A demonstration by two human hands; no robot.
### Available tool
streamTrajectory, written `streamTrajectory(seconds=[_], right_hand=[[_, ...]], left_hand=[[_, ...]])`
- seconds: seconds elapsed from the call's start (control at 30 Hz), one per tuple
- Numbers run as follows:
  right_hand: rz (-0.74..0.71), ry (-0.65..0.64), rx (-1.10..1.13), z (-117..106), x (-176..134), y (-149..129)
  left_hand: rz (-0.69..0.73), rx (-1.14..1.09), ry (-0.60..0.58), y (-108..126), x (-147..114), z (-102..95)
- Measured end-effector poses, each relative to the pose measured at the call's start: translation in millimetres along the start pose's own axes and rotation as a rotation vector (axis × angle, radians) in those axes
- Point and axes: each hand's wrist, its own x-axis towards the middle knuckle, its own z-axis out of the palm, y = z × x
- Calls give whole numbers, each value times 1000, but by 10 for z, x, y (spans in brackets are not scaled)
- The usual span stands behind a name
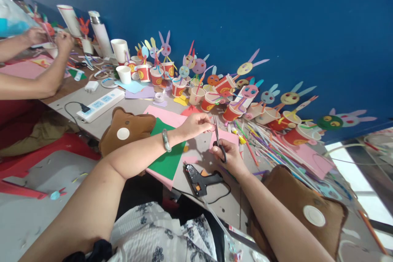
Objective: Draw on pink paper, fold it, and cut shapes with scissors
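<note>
My right hand [231, 157] grips a pair of scissors [217, 134] by the dark handles, with the blades pointing up and away from me. Beside the blades, my left hand [198, 126] is closed in a pinch. Whatever is between its fingertips is too small to make out. A pink paper sheet [227, 138] lies under the scissors. Nearer to me, a black hot glue gun [201, 178] rests on the table. Green paper [168, 153] and pink paper lie beneath my left forearm.
Paper cups with rabbit figures [235, 108] line the blue wall. Loose coloured sticks [273, 151] spread to the right. Brown cushions [125, 129] flank my arms, and a power strip [101, 105] lies at left. Another person's hands [64, 43] work at far left.
</note>
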Motion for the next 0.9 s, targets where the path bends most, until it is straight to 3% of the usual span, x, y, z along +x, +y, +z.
streamTrajectory(seconds=[0.9], right_hand=[[-11,42,-13,12,1,-45]], left_hand=[[19,-4,-36,-80,20,-12]])
